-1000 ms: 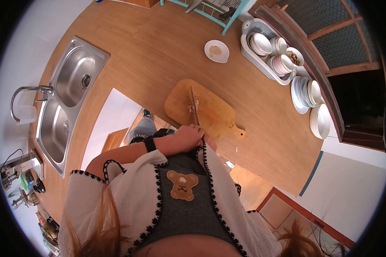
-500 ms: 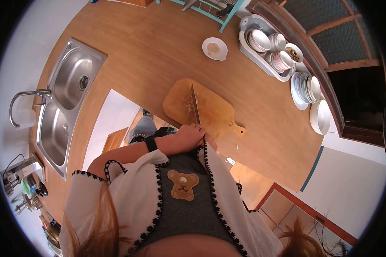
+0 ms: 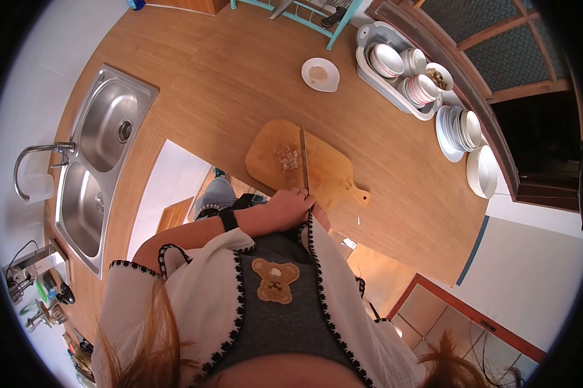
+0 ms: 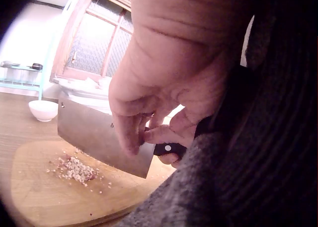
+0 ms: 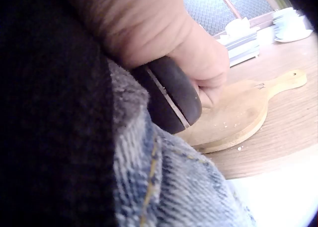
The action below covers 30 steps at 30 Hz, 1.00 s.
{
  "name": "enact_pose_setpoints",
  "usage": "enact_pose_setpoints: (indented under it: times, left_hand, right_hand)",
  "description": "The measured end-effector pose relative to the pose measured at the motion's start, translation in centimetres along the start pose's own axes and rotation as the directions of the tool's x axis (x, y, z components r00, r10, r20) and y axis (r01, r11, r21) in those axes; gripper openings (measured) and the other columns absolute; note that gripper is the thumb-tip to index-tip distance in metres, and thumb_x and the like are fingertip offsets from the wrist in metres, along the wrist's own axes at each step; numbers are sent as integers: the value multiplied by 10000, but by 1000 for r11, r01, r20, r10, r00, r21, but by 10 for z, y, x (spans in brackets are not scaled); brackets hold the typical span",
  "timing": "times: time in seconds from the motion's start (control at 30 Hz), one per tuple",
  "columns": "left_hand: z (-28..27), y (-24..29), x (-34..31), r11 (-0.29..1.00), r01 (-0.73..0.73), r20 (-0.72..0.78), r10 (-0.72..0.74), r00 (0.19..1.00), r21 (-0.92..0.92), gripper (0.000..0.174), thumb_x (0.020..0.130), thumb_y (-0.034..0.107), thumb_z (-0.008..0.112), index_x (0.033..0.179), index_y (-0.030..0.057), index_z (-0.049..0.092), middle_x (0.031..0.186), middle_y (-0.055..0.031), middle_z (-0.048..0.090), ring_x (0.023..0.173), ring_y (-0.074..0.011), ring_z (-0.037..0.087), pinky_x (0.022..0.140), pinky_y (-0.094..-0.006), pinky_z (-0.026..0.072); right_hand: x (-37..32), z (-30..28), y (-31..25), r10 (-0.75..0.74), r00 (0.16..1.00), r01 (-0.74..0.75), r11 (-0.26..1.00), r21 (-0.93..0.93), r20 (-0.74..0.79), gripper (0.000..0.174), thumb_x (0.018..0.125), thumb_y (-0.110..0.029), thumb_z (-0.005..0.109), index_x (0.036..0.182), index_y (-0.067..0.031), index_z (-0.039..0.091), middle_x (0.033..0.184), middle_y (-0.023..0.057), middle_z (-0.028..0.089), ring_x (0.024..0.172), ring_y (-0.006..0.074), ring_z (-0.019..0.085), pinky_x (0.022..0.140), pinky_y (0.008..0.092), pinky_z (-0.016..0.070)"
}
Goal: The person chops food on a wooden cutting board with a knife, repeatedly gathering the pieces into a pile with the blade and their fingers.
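Note:
A cleaver (image 4: 99, 135) with a broad steel blade and black handle stands on edge over the wooden cutting board (image 3: 330, 168). My right hand (image 5: 198, 51) grips its handle (image 5: 171, 95); in the head view, sleeve and left hand partly cover that hand. With curled fingers, my left hand (image 3: 288, 210) holds the blade's top near the handle, seen closely in the left wrist view. Finely chopped pale and reddish bits (image 4: 77, 170) lie in a small pile on the board, left of the blade in the head view.
A white bowl (image 3: 320, 75) with pale contents stands beyond the board. Back right are a dish tub (image 3: 382, 81) of stacked bowls, stacked plates (image 3: 448, 132) and a white round bowl (image 3: 482, 172). A double steel sink (image 3: 110, 123) lies left, a turquoise rack (image 3: 311, 24) at the back.
The cleaver has shifted right across the board, away from the chopped bits, which now show more fully. Both hands stay on it. The head view has shifted slightly.

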<state>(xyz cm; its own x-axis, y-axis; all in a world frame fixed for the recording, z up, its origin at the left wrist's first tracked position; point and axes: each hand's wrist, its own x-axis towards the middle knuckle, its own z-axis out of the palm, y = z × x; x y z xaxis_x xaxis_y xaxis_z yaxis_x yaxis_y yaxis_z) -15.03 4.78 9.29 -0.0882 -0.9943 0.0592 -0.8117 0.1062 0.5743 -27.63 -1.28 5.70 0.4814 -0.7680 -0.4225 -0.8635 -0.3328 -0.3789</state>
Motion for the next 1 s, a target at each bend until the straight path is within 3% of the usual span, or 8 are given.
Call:
enact_pose_setpoints:
  times: [0.43, 1.0]
  left_hand:
    - [5, -5, 3, 1000, 21, 88, -22, 996, 9, 243, 720, 138, 564, 912, -6, 528, 846, -173, 594, 770, -321, 609, 621, -403, 496]
    - [2, -2, 4, 999, 33, 38, -33, 999, 3, 312, 703, 118, 559, 979, -25, 537, 824, -176, 599, 758, -321, 606, 650, -407, 480]
  right_hand:
    - [3, -4, -2, 20, 1000, -20, 1000, -10, 21, 429, 871, -478, 454, 908, -74, 592, 753, 227, 626, 748, 409, 616, 647, 496, 479]
    - [1, -5, -4, 35, 998, -34, 999, -13, 49, 418, 869, -471, 460, 917, -76, 589, 757, 225, 628, 749, 406, 617, 650, 496, 480]
